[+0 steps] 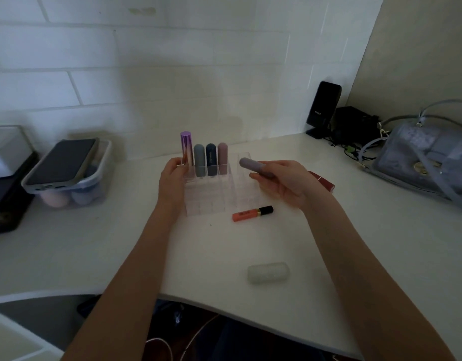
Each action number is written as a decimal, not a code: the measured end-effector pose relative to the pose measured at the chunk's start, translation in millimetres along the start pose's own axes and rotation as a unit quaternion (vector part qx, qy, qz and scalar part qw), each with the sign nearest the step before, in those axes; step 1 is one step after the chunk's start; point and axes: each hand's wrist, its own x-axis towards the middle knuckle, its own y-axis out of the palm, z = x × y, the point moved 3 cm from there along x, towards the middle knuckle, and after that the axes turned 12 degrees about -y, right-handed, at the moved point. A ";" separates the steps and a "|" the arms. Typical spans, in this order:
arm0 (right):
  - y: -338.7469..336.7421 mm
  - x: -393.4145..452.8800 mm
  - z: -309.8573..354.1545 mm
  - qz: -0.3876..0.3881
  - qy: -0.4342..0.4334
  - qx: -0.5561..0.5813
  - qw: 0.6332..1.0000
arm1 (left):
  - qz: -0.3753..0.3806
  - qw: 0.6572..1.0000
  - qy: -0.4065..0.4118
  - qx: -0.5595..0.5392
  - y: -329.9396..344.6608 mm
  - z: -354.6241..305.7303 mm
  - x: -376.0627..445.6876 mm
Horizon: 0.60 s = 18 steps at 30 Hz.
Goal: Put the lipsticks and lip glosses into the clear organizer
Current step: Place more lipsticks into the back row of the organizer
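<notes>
The clear organizer (211, 201) stands on the white counter. Its back row holds a purple lipstick (186, 147), a grey one (199, 160), a dark blue one (211, 158) and a pink one (222, 157), all upright. My left hand (172, 178) grips the organizer's left side. Over the organizer's right part, my right hand (284, 182) holds a grey-lilac lipstick (254, 169) tilted. An orange lip gloss (252, 213) with a black cap lies in front of the organizer. A red lip gloss (325, 181) lies behind my right hand, partly hidden.
A pale frosted capsule-shaped tube (268, 272) lies near the counter's front edge. At left, a phone (61, 161) rests on a bin of makeup sponges (68, 194). A black speaker (322, 108) and a grey handbag (428, 157) sit at the back right.
</notes>
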 end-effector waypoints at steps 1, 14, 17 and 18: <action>0.9 3.0 -0.5 -0.008 -0.012 0.006 1.000 | 0.000 1.000 -0.002 0.001 0.3 0.1 0.4; 37.2 41.1 14.4 -0.005 -0.184 -0.185 0.965 | 0.004 1.000 0.010 0.004 1.2 0.1 1.7; 42.7 43.7 12.1 0.007 -0.281 -0.316 0.906 | 0.003 1.000 0.008 0.004 1.6 0.6 3.6; 42.4 43.8 11.2 0.010 -0.292 -0.339 0.894 | 0.003 1.000 0.008 0.007 1.7 1.4 4.3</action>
